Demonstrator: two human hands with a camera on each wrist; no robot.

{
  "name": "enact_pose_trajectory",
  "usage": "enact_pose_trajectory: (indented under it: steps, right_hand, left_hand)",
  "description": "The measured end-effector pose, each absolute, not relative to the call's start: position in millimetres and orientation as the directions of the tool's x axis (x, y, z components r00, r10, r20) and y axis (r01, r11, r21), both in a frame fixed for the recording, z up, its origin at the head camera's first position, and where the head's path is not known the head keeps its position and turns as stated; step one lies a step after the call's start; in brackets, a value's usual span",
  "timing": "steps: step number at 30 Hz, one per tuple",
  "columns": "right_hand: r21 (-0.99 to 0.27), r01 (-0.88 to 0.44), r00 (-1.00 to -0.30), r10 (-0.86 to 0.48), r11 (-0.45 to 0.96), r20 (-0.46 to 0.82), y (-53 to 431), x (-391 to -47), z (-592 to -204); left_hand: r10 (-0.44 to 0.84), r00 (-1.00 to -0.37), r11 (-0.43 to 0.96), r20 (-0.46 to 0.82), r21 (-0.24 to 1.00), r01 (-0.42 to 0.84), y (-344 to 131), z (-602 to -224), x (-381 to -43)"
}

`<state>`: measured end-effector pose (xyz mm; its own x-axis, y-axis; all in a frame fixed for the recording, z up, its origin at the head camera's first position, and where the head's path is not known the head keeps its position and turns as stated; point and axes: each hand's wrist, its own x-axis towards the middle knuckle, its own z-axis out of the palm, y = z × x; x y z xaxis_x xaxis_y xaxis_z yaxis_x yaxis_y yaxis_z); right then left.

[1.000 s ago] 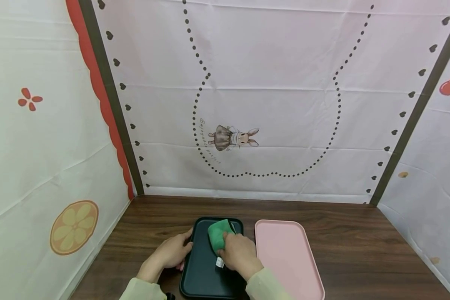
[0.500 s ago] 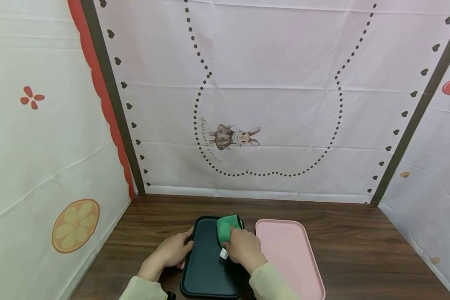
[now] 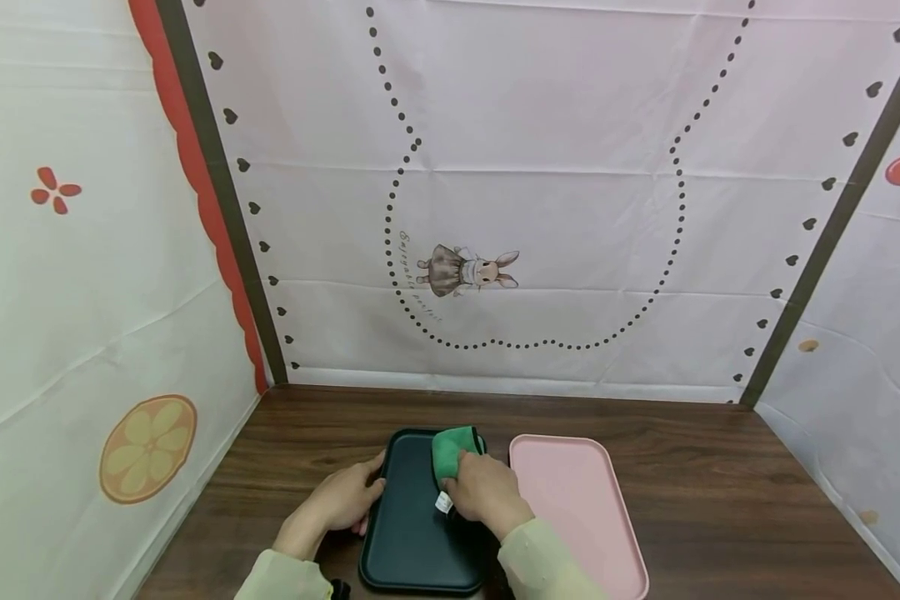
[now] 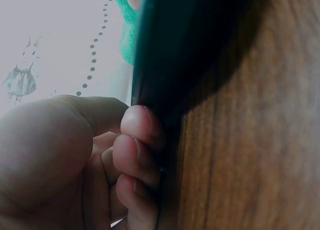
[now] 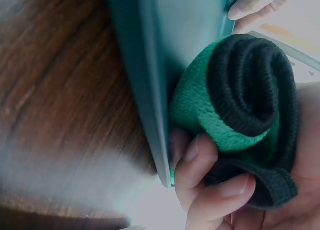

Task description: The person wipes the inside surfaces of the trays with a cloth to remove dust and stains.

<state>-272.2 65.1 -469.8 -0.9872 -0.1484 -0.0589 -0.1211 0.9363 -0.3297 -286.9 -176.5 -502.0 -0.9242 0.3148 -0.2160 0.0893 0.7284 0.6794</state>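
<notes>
A dark green rectangular tray (image 3: 408, 533) lies on the table, its long sides running away from me. My left hand (image 3: 341, 500) grips its left edge; in the left wrist view the thumb lies along the rim while curled fingertips (image 4: 142, 125) tuck beneath. A folded green cloth (image 3: 450, 452) with black edging is bunched in my right hand (image 3: 487, 493) over the tray's far right part. The right wrist view shows the cloth's rolled layers (image 5: 197, 95) against the tray's inner side, right by the rim (image 5: 145, 85). A white label (image 3: 444, 502) sticks out from the cloth.
A pink tray (image 3: 577, 508) lies just right of the dark one, a narrow strip of table between them. The wooden table (image 3: 720, 500) runs back to a printed white sheet (image 3: 570, 233), with similar sheets on both sides.
My right hand has slid the cloth right and slightly away across the tray, to its far right side; it hardly moves over the last half second. My left hand keeps its place.
</notes>
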Motion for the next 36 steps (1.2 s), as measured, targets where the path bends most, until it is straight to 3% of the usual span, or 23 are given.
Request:
enact_pose_trajectory:
  steps: [20,36]
  right_hand:
    - [-0.134,-0.114,-0.989,-0.125,0.984,-0.080,44.7,-271.4,-470.3]
    - [-0.093,-0.131,-0.986,-0.139,0.987,-0.087,36.6,-269.5,-468.9]
  left_hand:
    - [0.297,-0.929,0.745,-0.219,0.662,0.082,-175.2,-502.9,-287.2]
    - [0.291,-0.932,0.744,-0.215,0.664,0.079,-174.9,-502.7,-286.4]
